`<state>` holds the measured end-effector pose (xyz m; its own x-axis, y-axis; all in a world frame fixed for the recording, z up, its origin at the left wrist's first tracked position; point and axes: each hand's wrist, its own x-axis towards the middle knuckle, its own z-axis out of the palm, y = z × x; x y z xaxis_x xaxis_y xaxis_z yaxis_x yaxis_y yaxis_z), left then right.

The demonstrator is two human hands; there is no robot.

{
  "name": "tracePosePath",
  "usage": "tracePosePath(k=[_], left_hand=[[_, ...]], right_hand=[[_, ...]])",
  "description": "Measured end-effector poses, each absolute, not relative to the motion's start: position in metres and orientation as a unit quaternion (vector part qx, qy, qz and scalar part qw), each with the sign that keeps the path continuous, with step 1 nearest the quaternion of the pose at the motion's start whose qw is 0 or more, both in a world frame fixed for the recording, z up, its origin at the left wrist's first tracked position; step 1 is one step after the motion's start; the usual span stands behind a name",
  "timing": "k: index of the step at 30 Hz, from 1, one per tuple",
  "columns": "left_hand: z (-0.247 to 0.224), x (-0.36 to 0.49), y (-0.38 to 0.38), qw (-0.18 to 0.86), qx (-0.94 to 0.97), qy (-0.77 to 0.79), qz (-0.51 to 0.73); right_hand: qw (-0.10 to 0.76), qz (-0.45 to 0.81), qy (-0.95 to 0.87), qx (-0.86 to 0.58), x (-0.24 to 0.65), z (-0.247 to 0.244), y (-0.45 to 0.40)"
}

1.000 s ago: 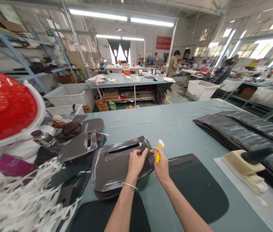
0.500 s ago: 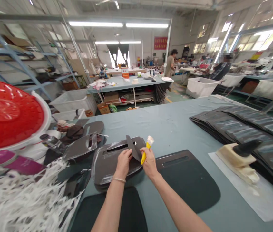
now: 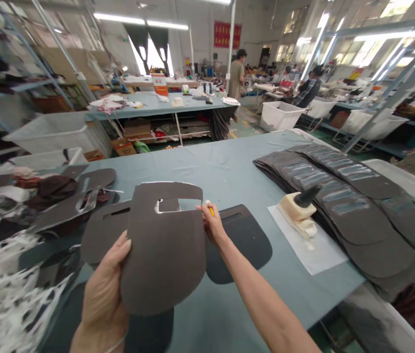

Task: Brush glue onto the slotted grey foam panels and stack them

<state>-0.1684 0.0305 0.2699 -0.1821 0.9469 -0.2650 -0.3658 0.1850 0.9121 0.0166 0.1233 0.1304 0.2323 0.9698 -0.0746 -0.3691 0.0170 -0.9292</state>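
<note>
My left hand (image 3: 106,289) grips a dark grey-brown felt panel (image 3: 165,247) from below, holding it up and tilted towards me. The panel has a rounded lower end and a rectangular slot near its top, with white marks around the slot. My right hand (image 3: 212,224) sits at the panel's upper right edge, closed around a yellow-handled brush (image 3: 211,211). Its bristles are hidden. Behind the raised panel lies a similar dark panel stack (image 3: 102,233), and a dark green slotted panel (image 3: 244,240) lies to the right.
A long stack of dark panels (image 3: 334,206) covers the right of the grey-blue table (image 3: 229,164). A foam block with a black handle (image 3: 297,208) rests on white paper (image 3: 303,240). White shredded strips (image 3: 5,299) and slotted pieces lie left. Two people work in the background.
The left hand has lifted the panel off the stack and tilted it up. The brush is now mostly hidden in the right hand. The view has swung, pushing the red-topped container nearly out at left.
</note>
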Motion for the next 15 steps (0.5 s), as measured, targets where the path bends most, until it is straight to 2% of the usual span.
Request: tracePosePath(k=[3, 5, 9, 12, 15], left_hand=[[0.228, -0.148, 0.029, 0.6, 0.25, 0.513, 0.561], [0.189, -0.136, 0.029, 0.617, 0.249, 0.525, 0.531], [0.101, -0.113, 0.022, 0.621, 0.297, 0.574, 0.444], [0.053, -0.094, 0.015, 0.585, 0.36, 0.63, 0.362], [0.028, -0.079, 0.013, 0.549, 0.379, 0.662, 0.343]], right_hand=[[0.643, 0.471, -0.335, -0.503, 0.076, 0.111, 0.085], [0.625, 0.372, -0.35, -0.59, 0.119, 0.093, 0.061], [0.485, 0.201, -0.404, -0.749, 0.199, 0.057, 0.023], [0.383, 0.178, -0.458, -0.782, 0.238, 0.036, 0.01], [0.315, 0.157, -0.492, -0.796, 0.257, 0.023, 0.011]])
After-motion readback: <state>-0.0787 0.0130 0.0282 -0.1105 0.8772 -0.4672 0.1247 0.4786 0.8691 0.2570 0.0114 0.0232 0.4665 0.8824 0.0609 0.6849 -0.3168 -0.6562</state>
